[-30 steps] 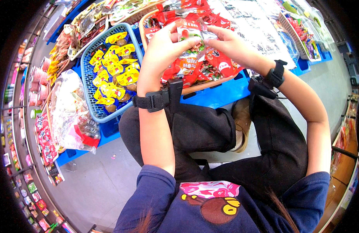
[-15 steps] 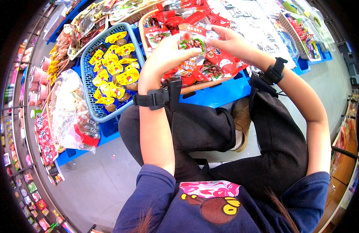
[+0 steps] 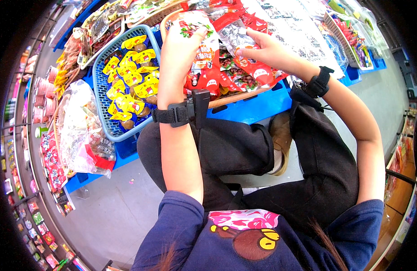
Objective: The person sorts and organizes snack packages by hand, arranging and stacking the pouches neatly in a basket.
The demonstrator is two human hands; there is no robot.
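My left hand (image 3: pixel 178 56) grips a red and white snack packet (image 3: pixel 203 56) printed with a food picture, its thumb lying across the front. The packet is held over the left part of an orange-rimmed basket (image 3: pixel 238 98) heaped with similar red packets. My right hand (image 3: pixel 267 52) is over the basket's right side, thumb and forefinger spread apart. Its thumb touches a packet with a silvery upper part (image 3: pixel 233 36) and a red lower end; its other fingers are partly hidden. Both wrists wear black straps.
Left of the basket stands a blue basket (image 3: pixel 110 128) of yellow-topped packs (image 3: pixel 129 74). Clear plastic bags (image 3: pixel 84 131) lie farther left. A blue pallet (image 3: pixel 249 113) supports the baskets. Another basket (image 3: pixel 341 38) is at the far right, with shelves at both sides.
My left hand has moved left and slightly away from me with the packet, parting from my right hand. The right hand stays nearly in place, beside the silvery packet.
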